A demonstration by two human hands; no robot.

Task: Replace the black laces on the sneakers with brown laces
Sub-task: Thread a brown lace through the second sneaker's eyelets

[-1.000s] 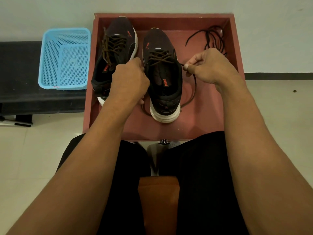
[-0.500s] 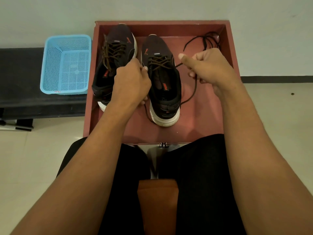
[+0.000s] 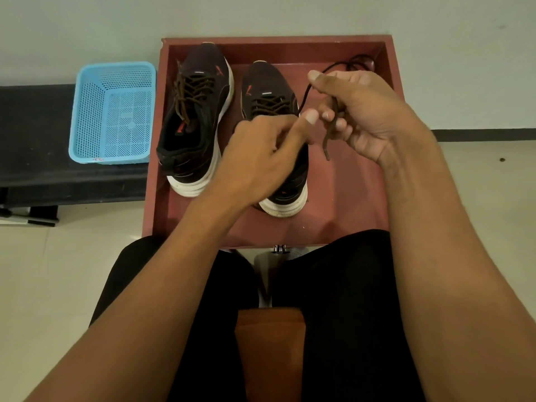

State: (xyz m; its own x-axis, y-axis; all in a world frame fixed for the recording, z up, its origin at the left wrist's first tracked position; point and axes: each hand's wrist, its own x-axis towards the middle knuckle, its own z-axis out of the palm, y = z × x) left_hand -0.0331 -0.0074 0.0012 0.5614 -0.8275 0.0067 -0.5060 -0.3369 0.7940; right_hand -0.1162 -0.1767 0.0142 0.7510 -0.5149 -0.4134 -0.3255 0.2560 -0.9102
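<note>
In red tray (image 3: pixel 153 175), before seated person: two dark sneakers, white soles, red marks, toes pointing away. Left sneaker (image 3: pixel 197 123) laced brown. Right sneaker (image 3: pixel 268 88) laced brown at front; brown lace (image 3: pixel 327 140) rises from it into right hand (image 3: pixel 365 111), fingers curled round it, free end hanging below. Left hand (image 3: pixel 258 161) over same shoe, thumb out toward lace; grip cannot be told. Black laces (image 3: pixel 357 57) loose in tray's far right corner. Blue basket (image 3: pixel 116 67) on black bench (image 3: pixel 34 134), left of tray.

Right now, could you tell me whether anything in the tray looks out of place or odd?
Nothing looks damaged or spilled. The black lace lies in a tangle in the tray's far right corner, partly hidden behind the right hand, and the left-side sneaker sits angled, not parallel to its pair.
</note>
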